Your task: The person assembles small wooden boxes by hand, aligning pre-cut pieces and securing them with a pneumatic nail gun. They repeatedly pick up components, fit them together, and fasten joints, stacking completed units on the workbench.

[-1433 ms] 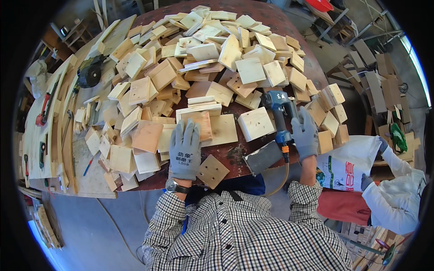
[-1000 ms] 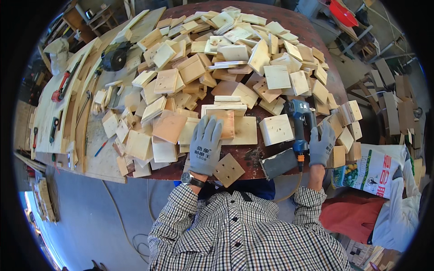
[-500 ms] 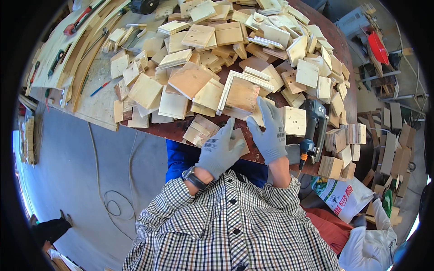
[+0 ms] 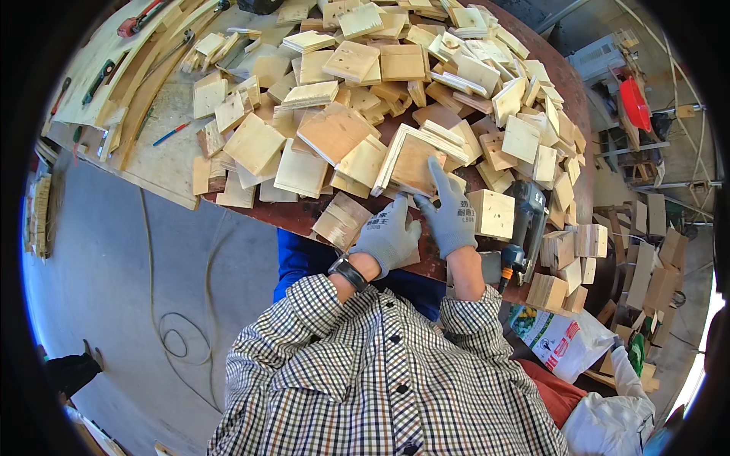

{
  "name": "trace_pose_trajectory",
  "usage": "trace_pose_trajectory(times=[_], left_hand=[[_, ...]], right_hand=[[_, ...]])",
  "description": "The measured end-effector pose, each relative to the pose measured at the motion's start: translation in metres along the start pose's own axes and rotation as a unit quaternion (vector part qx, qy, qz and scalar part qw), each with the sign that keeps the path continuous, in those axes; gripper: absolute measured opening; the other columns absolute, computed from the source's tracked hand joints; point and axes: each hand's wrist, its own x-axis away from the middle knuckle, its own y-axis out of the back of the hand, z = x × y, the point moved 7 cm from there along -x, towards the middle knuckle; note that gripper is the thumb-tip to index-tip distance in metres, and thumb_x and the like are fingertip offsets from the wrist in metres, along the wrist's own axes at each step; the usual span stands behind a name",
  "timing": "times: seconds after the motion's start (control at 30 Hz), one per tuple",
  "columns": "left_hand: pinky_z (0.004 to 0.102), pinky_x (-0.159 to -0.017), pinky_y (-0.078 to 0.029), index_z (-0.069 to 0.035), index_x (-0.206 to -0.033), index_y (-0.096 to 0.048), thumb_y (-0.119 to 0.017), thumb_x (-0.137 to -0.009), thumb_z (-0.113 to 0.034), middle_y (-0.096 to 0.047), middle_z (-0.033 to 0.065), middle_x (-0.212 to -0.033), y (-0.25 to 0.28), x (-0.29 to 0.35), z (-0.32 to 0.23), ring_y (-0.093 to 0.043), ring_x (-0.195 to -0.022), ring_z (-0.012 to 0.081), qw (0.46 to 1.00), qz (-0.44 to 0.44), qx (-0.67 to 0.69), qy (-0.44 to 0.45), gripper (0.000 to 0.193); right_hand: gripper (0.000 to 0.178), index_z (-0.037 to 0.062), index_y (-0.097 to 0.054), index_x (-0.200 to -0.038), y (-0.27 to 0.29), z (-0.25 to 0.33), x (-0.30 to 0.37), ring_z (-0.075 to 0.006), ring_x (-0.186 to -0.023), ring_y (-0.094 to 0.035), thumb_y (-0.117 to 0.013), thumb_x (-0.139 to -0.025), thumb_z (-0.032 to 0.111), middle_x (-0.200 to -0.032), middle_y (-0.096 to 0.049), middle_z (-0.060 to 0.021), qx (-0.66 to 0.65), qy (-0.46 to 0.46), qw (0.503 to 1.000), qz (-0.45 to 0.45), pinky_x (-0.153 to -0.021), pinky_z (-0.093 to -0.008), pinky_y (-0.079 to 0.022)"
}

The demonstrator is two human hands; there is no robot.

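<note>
Both my hands wear grey gloves. My left hand [image 4: 388, 234] is at the table's near edge, its fingertips at the front of a small stack of square wooden boards [image 4: 414, 165]. Its thumb stands apart from the fingers, and the other fingertips are partly hidden. My right hand [image 4: 452, 219] lies against the stack's right front, index finger stretched over the top board and thumb spread toward my left hand. A loose wooden board [image 4: 341, 221] sits left of my left hand. Right of my right hand is a wooden block [image 4: 491, 214], with a dark nail gun [image 4: 525, 232] beside it.
A large heap of square wooden pieces [image 4: 350, 61] covers much of the reddish table [image 4: 304, 216]. A red-and-blue pencil [image 4: 171, 134] and long wood strips [image 4: 156, 83] lie at left. A hose [image 4: 175, 334] coils on the floor. A white printed sack [image 4: 563, 342] and another person's sleeve [image 4: 612, 425] are at lower right.
My left hand has moved right and up, close to my right hand and against the stack's front. My right hand stays at the stack. The whole view has shifted slightly.
</note>
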Motion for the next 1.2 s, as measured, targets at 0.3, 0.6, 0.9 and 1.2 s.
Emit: trace_pose_trajectory(times=[0.3,0.6,0.9,1.2], left_hand=[[0.0503,-0.095,-0.052,0.001,-0.12,-0.055,-0.061,-0.093,-0.023,-0.063,0.0281,-0.117,-0.015,0.003,0.017,-0.063,-0.11,0.0455,0.992,-0.079,0.033,-0.09,0.037],[0.0536,-0.091,-0.053,-0.003,-0.122,-0.056,-0.061,-0.097,-0.033,-0.068,0.0256,-0.117,-0.015,0.001,0.018,-0.066,-0.107,0.0465,0.999,-0.018,0.031,0.041,0.04],[0.0542,-0.085,-0.054,0.002,-0.109,-0.063,-0.062,-0.092,-0.026,-0.068,0.0293,-0.104,0.003,-0.011,-0.014,-0.067,-0.097,0.0472,0.997,0.051,-0.052,0.018,0.033],[0.0493,-0.078,-0.056,-0.001,-0.1,-0.069,-0.064,-0.095,-0.043,-0.075,0.0198,-0.087,0.015,-0.014,-0.016,-0.072,-0.083,0.0393,0.99,0.017,-0.136,0.043,0.043]], right_hand=[[0.079,0.0104,-0.036,-0.163,-0.001,0.016,0.006,-0.0374,-0.141,-0.052,-0.073,-0.094,0.026,-0.159,-0.049,-0.0193,-0.006,-0.017,1.0,0.001,-0.114,-0.0432,-0.045],[0.083,0.0184,-0.037,-0.164,-0.023,-0.013,0.009,-0.0417,-0.109,-0.068,-0.075,-0.093,0.035,-0.131,-0.064,-0.0228,-0.026,0.048,0.994,-0.091,-0.088,-0.0478,-0.057],[0.082,0.0204,-0.033,-0.165,-0.017,-0.011,0.007,-0.0402,-0.122,-0.063,-0.063,-0.089,0.011,-0.141,-0.06,-0.021,0.035,0.011,0.999,-0.003,-0.093,-0.0487,-0.055],[0.088,0.0242,-0.035,-0.163,-0.007,0.007,0.008,-0.039,-0.103,-0.069,-0.069,-0.083,0.009,-0.127,-0.063,-0.0188,0.05,-0.013,0.998,-0.02,-0.084,-0.0463,-0.059]])
